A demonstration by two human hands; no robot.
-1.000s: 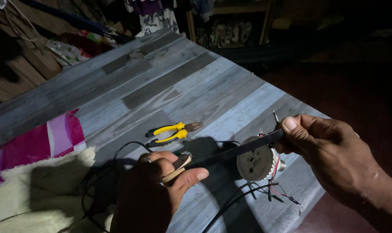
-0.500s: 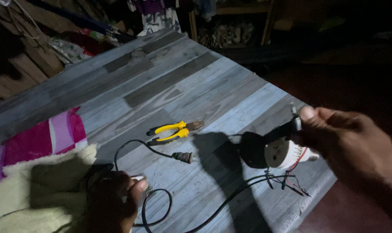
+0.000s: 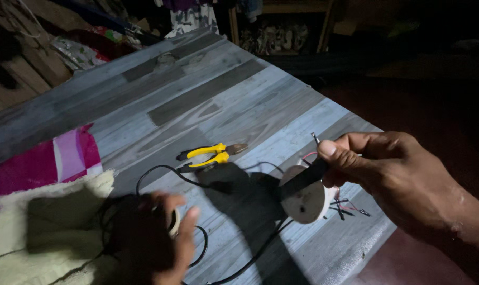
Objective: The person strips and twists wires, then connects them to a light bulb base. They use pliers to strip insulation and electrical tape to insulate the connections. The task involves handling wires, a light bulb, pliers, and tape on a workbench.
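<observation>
Right hand [image 3: 387, 174] pinches a round white part [image 3: 305, 198] by a dark strip across its top, thumb on the strip, fingers closed behind it. A thin metal pin [image 3: 315, 138] sticks up just above the thumb; thin red and dark wires [image 3: 347, 207] hang just below and right of the grip. Versus half a second ago the part's pale face shows more, and the hand sits a bit lower and left.

Left hand [image 3: 163, 237] is closed around a small roll of tape [image 3: 174, 221], blurred. It has come up and right from the frame's lower edge. Black cable [image 3: 160, 171] loops around that hand and runs on under the part. The plug seen lying beside the pliers earlier is not visible now. Yellow pliers [image 3: 210, 154] lie well above the left hand, same spot as before, on the grey table [image 3: 208, 95]. Cream cloth [image 3: 49, 221] touches the left hand's left side.
</observation>
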